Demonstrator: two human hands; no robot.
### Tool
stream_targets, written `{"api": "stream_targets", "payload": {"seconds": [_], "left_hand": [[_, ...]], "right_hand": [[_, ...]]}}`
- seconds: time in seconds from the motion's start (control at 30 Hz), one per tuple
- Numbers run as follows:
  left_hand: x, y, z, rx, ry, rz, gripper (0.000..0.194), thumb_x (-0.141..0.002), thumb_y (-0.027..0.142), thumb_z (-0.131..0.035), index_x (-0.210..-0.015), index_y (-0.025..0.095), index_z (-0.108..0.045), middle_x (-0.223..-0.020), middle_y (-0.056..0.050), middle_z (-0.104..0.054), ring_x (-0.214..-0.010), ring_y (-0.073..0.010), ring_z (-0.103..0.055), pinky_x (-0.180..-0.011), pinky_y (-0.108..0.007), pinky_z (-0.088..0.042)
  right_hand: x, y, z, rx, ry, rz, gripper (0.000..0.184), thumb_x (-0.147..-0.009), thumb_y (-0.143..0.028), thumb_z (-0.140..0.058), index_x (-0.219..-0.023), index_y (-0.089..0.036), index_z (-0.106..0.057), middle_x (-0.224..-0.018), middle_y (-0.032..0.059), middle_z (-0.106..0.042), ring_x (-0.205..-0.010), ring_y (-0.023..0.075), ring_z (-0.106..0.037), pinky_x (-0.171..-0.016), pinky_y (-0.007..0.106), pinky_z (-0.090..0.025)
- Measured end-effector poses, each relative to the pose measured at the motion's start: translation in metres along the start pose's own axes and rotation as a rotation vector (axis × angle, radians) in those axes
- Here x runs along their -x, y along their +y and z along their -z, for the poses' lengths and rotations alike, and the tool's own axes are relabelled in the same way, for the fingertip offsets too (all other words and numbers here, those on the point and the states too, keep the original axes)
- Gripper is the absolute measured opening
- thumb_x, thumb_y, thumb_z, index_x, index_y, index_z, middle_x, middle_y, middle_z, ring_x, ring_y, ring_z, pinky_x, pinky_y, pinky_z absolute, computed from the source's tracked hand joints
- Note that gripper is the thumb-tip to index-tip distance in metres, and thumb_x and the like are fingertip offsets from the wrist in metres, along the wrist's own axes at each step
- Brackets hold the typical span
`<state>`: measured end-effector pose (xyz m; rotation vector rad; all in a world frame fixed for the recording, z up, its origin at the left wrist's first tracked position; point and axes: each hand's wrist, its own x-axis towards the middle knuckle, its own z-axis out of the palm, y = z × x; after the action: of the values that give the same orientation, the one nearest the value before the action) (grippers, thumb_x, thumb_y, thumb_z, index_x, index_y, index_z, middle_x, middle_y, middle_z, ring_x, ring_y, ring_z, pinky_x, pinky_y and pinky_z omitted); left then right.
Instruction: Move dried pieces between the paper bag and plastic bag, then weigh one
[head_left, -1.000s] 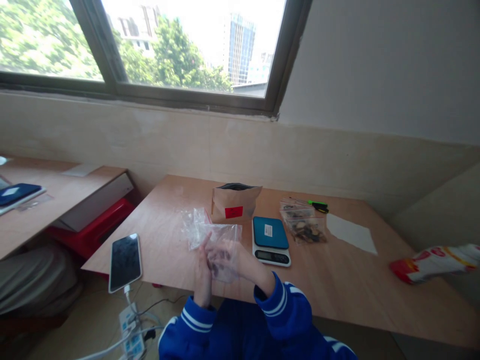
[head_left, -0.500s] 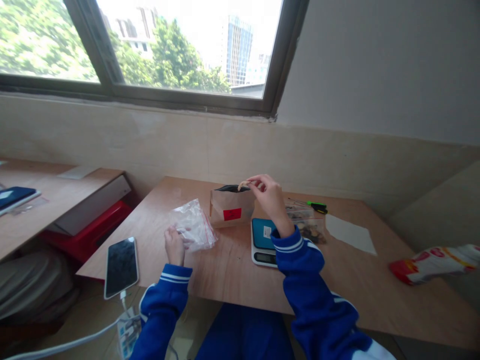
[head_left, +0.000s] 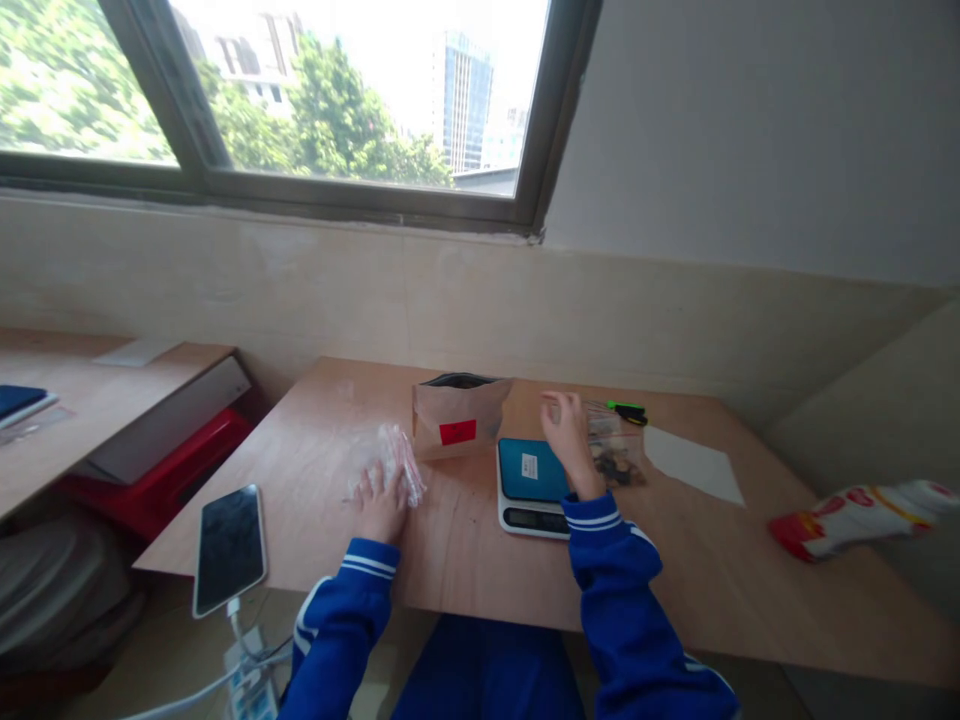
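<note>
My left hand (head_left: 379, 500) lies flat with fingers spread on a small heap of empty clear zip bags (head_left: 394, 455) on the wooden table (head_left: 465, 560). My right hand (head_left: 570, 440) hovers over the far edge of a blue-topped kitchen scale (head_left: 529, 480), its fingertips up near a pile of filled clear bags (head_left: 619, 455). Those fingers are smeared, so I cannot see whether they hold anything. An open brown paper pouch (head_left: 457, 415) with a red label stands between my hands.
A phone (head_left: 229, 545) on a cable lies at the table's left corner. A green and black tool (head_left: 630, 410) and a white sheet (head_left: 694, 465) lie at the back right, a red and white packet (head_left: 855, 515) at the right edge. A second desk (head_left: 90, 410) and a red stool (head_left: 161, 465) stand on the left.
My right hand has left the mouth of the paper pouch and moved right and down to the filled bags. My left hand has laid the empty bags down and rests flat on them.
</note>
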<state>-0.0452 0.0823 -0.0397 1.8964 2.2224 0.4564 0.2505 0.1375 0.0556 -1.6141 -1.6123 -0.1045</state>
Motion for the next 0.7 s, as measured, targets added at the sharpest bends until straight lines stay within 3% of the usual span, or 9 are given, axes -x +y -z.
{"api": "stream_targets", "payload": {"seconds": [0.1, 0.2, 0.3, 0.4, 0.47, 0.53, 0.6, 0.7], "left_hand": [[-0.002, -0.01, -0.016, -0.026, -0.049, -0.002, 0.049, -0.09, 0.032, -0.04, -0.138, 0.023, -0.044, -0.15, -0.015, -0.031, -0.139, -0.0358, -0.023, -0.11, -0.054, -0.019], [-0.005, -0.016, -0.015, 0.008, -0.077, -0.039, 0.052, -0.089, 0.035, -0.04, -0.141, 0.024, -0.039, -0.149, -0.016, -0.032, -0.138, -0.0366, -0.025, -0.107, -0.056, -0.023], [-0.005, -0.011, 0.001, 0.062, -0.067, -0.02, 0.052, -0.089, 0.035, -0.04, -0.141, 0.026, -0.038, -0.151, -0.016, -0.028, -0.137, -0.0405, -0.025, -0.104, -0.061, -0.023], [0.005, 0.005, 0.022, 0.13, 0.082, 0.069, 0.049, -0.089, 0.031, -0.041, -0.136, 0.02, -0.046, -0.151, -0.019, -0.026, -0.137, -0.0449, -0.019, -0.102, -0.066, -0.018], [0.018, 0.02, 0.035, 0.272, 0.215, 0.094, 0.043, -0.089, 0.027, -0.04, -0.127, 0.014, -0.054, -0.146, -0.02, -0.036, -0.137, -0.0416, -0.022, -0.105, -0.063, -0.018], [0.035, 0.037, 0.045, 0.525, 0.259, 0.013, 0.035, -0.088, 0.026, -0.04, -0.115, 0.015, -0.06, -0.129, -0.016, -0.055, -0.128, -0.0342, -0.041, -0.104, -0.054, -0.028], [0.056, 0.057, 0.054, 0.85, 0.103, -0.117, 0.029, -0.088, 0.034, -0.044, -0.104, 0.017, -0.063, -0.105, -0.013, -0.066, -0.102, -0.0265, -0.06, -0.091, -0.041, -0.044], [0.086, 0.088, 0.062, 1.117, -0.318, -0.251, 0.03, -0.085, 0.041, -0.052, -0.1, 0.02, -0.066, -0.091, -0.01, -0.069, -0.08, -0.021, -0.065, -0.07, -0.03, -0.048]], "right_hand": [[0.021, 0.06, 0.003, 0.345, -0.192, -0.13, 0.039, -0.08, -0.011, -0.044, -0.117, -0.012, -0.057, -0.124, 0.0176, -0.052, -0.114, 0.0296, -0.046, -0.094, 0.044, -0.037], [0.031, 0.096, 0.011, 0.49, -0.375, -0.166, 0.041, -0.081, -0.007, -0.041, -0.118, -0.013, -0.057, -0.127, 0.0164, -0.054, -0.119, 0.0302, -0.043, -0.095, 0.048, -0.033], [0.029, 0.111, 0.025, 0.517, -0.431, -0.167, 0.033, -0.082, -0.009, -0.044, -0.11, -0.015, -0.062, -0.119, 0.0166, -0.059, -0.115, 0.0319, -0.046, -0.095, 0.051, -0.031], [0.022, 0.117, 0.049, 0.554, -0.464, -0.176, 0.02, -0.084, -0.017, -0.049, -0.092, -0.014, -0.068, -0.105, 0.0176, -0.065, -0.11, 0.0356, -0.05, -0.091, 0.054, -0.031], [0.021, 0.117, 0.07, 0.589, -0.475, -0.196, 0.018, -0.083, -0.02, -0.052, -0.082, -0.013, -0.068, -0.095, 0.0183, -0.067, -0.103, 0.0366, -0.054, -0.087, 0.052, -0.034], [0.025, 0.11, 0.093, 0.554, -0.459, -0.219, 0.017, -0.083, -0.022, -0.053, -0.079, -0.013, -0.067, -0.09, 0.0169, -0.068, -0.092, 0.0328, -0.06, -0.081, 0.044, -0.04], [0.032, 0.089, 0.114, 0.405, -0.409, -0.222, 0.019, -0.084, -0.027, -0.052, -0.079, -0.015, -0.067, -0.085, 0.013, -0.068, -0.08, 0.0266, -0.062, -0.071, 0.035, -0.043], [0.05, 0.036, 0.125, 0.104, -0.308, -0.178, 0.026, -0.085, -0.038, -0.05, -0.079, -0.018, -0.066, -0.081, 0.0098, -0.067, -0.073, 0.0233, -0.062, -0.065, 0.031, -0.043]]}}
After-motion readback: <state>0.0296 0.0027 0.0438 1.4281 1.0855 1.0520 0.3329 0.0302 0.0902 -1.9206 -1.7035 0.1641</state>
